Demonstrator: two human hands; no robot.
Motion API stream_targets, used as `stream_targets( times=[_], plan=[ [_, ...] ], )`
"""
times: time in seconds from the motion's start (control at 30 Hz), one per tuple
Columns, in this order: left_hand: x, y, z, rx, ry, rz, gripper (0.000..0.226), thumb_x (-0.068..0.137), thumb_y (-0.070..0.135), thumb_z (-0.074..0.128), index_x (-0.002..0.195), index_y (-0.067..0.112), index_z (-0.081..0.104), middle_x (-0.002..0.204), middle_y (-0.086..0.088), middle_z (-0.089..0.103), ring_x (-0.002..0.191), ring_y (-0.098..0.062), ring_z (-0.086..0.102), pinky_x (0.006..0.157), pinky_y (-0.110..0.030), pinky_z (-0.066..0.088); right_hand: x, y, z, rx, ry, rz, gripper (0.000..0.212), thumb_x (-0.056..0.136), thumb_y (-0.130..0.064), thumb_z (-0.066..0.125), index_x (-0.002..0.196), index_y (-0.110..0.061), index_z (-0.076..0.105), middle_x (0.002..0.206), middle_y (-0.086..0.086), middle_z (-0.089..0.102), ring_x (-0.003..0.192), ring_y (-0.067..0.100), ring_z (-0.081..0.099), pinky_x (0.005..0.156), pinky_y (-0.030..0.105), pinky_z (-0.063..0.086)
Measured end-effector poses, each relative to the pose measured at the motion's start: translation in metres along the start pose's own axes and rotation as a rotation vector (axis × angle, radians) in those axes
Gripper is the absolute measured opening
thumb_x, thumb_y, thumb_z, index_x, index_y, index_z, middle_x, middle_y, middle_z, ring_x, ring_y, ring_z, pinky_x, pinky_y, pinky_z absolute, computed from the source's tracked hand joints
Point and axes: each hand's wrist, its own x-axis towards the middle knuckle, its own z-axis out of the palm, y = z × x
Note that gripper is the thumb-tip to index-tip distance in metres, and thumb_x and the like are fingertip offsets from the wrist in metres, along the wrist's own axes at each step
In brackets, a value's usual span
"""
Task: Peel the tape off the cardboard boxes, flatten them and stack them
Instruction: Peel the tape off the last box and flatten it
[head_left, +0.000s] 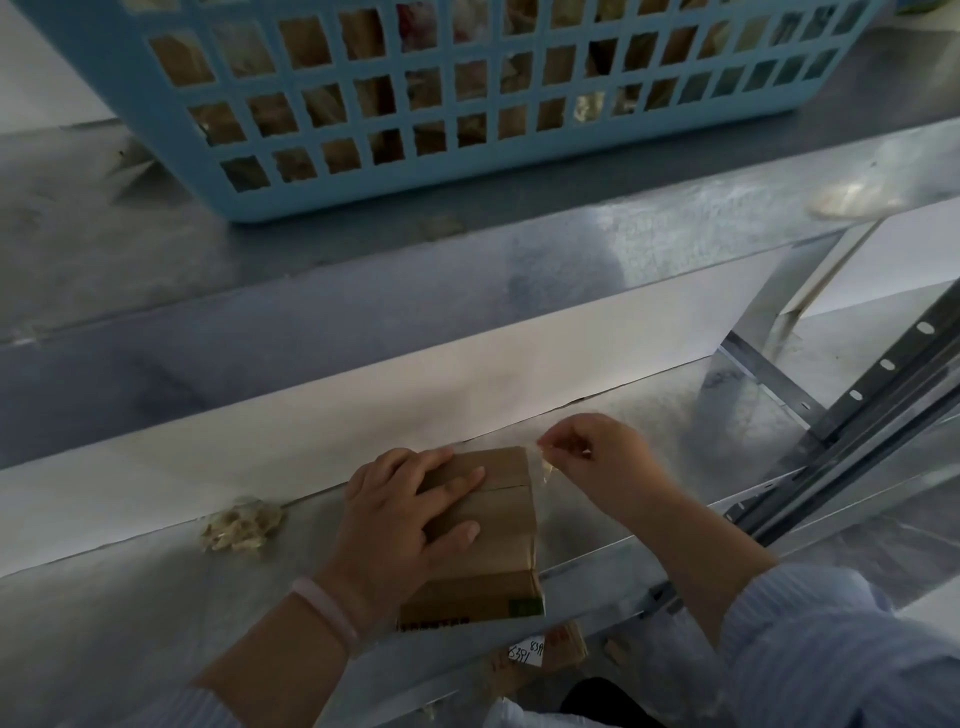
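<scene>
Cardboard box (498, 519) lies flat on metal shelf (130, 623). Far end close to white back panel (311, 457), contact unclear; near end at shelf front lip.

Left hand (400, 519) presses box top, fingers straight.

Right hand (602, 457) pinches clear tape (545, 470) lifted at box's far right corner.

Bare shelf to right up to slotted upright (883, 364).

Crumpled tape wad (241, 530) left, against panel.

Blue basket (171, 130) on upper level.

Left hand (410, 519) flat, fingers spread, right hand (597, 457) pinching tape (546, 470)
</scene>
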Motion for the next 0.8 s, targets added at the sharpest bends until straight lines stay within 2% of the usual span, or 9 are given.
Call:
stream_targets(
  times=[0.1, 0.2, 0.27, 0.33, 0.4, 0.47, 0.53, 0.7, 0.8],
  plan=[
    [0.001, 0.001, -0.001, 0.013, -0.001, 0.006, 0.053, 0.092, 0.067, 0.027, 0.133, 0.045, 0.051, 0.136, 0.012, 0.050, 0.120, -0.018, 0.042, 0.097, -0.036, 0.027, 0.007, -0.002, 0.008, -0.121, 0.112, -0.059, 0.006, 0.088, -0.018, 0.066, 0.089, -0.023, 0.070, 0.087, -0.011, 0.060, 0.074, 0.000, 0.055, 0.065, 0.004, 0.038],
    [0.001, 0.001, -0.001, 0.013, 0.010, 0.007, 0.053, 0.091, 0.067, 0.028, 0.132, 0.045, 0.052, 0.135, 0.012, 0.051, 0.119, -0.018, 0.042, 0.096, -0.035, 0.027, 0.005, -0.001, 0.026, -0.106, 0.223, -0.081, 0.002, 0.086, -0.016, 0.068, 0.087, -0.016, 0.070, 0.088, -0.006, 0.058, 0.075, 0.008, 0.055, 0.067, 0.015, 0.045],
    [0.001, 0.000, 0.001, -0.001, 0.014, 0.004, 0.052, 0.091, 0.067, 0.029, 0.133, 0.045, 0.051, 0.136, 0.012, 0.050, 0.119, -0.018, 0.042, 0.097, -0.036, 0.029, 0.002, 0.000, 0.034, -0.064, 0.243, -0.111, 0.001, 0.085, -0.013, 0.071, 0.086, -0.013, 0.072, 0.090, -0.006, 0.060, 0.075, 0.008, 0.057, 0.068, 0.013, 0.047],
    [0.000, 0.000, 0.002, -0.008, 0.024, 0.004, 0.051, 0.091, 0.067, 0.032, 0.133, 0.046, 0.051, 0.135, 0.012, 0.050, 0.119, -0.018, 0.042, 0.096, -0.038, 0.032, -0.001, 0.003, 0.036, 0.026, 0.211, -0.093, 0.006, 0.086, -0.013, 0.072, 0.090, -0.016, 0.075, 0.093, -0.010, 0.062, 0.078, 0.004, 0.061, 0.071, 0.007, 0.049],
    [0.000, -0.001, 0.003, -0.015, 0.034, 0.002, 0.051, 0.090, 0.067, 0.033, 0.132, 0.046, 0.052, 0.135, 0.012, 0.050, 0.119, -0.018, 0.042, 0.095, -0.039, 0.034, -0.001, 0.007, 0.029, 0.195, 0.109, 0.032, 0.012, 0.088, -0.013, 0.070, 0.095, -0.021, 0.075, 0.091, -0.010, 0.070, 0.079, 0.007, 0.068, 0.078, 0.018, 0.055],
    [0.001, -0.001, 0.003, -0.015, 0.034, 0.003, 0.051, 0.090, 0.067, 0.032, 0.132, 0.045, 0.053, 0.135, 0.012, 0.050, 0.119, -0.018, 0.043, 0.095, -0.040, 0.034, -0.001, 0.009, 0.023, 0.443, 0.006, 0.162, 0.021, 0.085, -0.009, 0.072, 0.103, -0.020, 0.072, 0.086, -0.002, 0.074, 0.078, 0.012, 0.072, 0.079, 0.030, 0.059],
    [0.001, -0.001, 0.003, -0.004, 0.027, 0.007, 0.051, 0.090, 0.067, 0.033, 0.132, 0.045, 0.052, 0.135, 0.013, 0.050, 0.119, -0.018, 0.043, 0.095, -0.041, 0.035, 0.003, 0.008, 0.023, 0.588, -0.054, 0.202, 0.032, 0.083, -0.006, 0.074, 0.112, -0.018, 0.068, 0.089, 0.007, 0.074, 0.083, 0.017, 0.072, 0.079, 0.032, 0.060],
    [0.001, -0.001, 0.002, -0.004, 0.018, -0.003, 0.051, 0.090, 0.067, 0.032, 0.132, 0.045, 0.052, 0.135, 0.012, 0.050, 0.119, -0.019, 0.042, 0.096, -0.039, 0.032, 0.007, 0.002, 0.025, 0.646, -0.082, 0.244, 0.017, 0.086, 0.000, 0.068, 0.094, -0.014, 0.073, 0.091, 0.010, 0.075, 0.086, 0.020, 0.073, 0.079, 0.032, 0.060],
    [0.001, 0.000, 0.001, -0.001, 0.013, -0.002, 0.052, 0.090, 0.067, 0.031, 0.132, 0.045, 0.052, 0.135, 0.012, 0.050, 0.119, -0.019, 0.042, 0.096, -0.040, 0.033, 0.011, 0.006, 0.027, 0.680, -0.088, 0.292, 0.012, 0.087, 0.000, 0.068, 0.091, -0.011, 0.072, 0.088, 0.011, 0.074, 0.083, 0.022, 0.073, 0.078, 0.036, 0.060]
  ],
)
